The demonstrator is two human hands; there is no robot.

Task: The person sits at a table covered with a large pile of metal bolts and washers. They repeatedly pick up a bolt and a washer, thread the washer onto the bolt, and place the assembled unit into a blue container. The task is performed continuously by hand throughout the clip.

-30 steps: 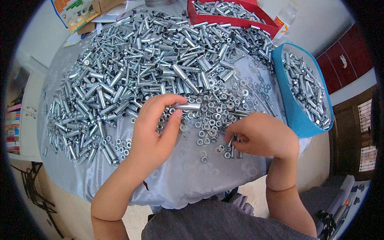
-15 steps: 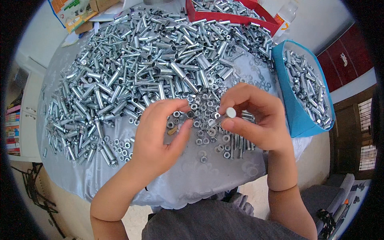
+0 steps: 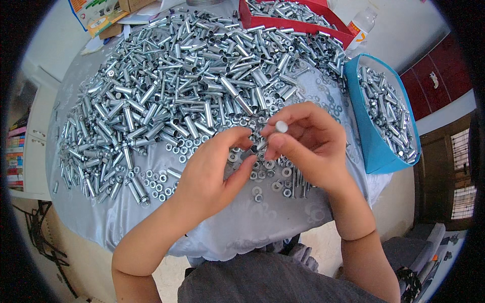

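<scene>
My right hand [image 3: 313, 144] pinches a metal bolt [image 3: 281, 126] by its upper part, its flat round head pointing up and to the right. The lower end of the bolt slants toward my left hand [image 3: 204, 169], whose thumb and fingertips close on a small metal sleeve [image 3: 254, 149]. The sleeve's dark open end faces the bolt. Bolt tip and sleeve are close together; whether they touch, I cannot tell. Loose nuts [image 3: 162, 178] and washers [image 3: 257, 191] lie under and around both hands. Several thin bolts [image 3: 299, 185] lie side by side below my right hand.
A large heap of metal sleeves and bolts [image 3: 166, 86] spreads over the silvery tablecloth [image 3: 242, 222]. At the right stands a blue bin [image 3: 371, 146] full of assembled metal pieces. Behind are a red box [image 3: 303, 29] of more parts and a plastic bottle [image 3: 361, 25].
My hands have come closer together. The right moved left with the bolt, and the left moved slightly right with the sleeve, bringing the bolt's lower end up to it.
</scene>
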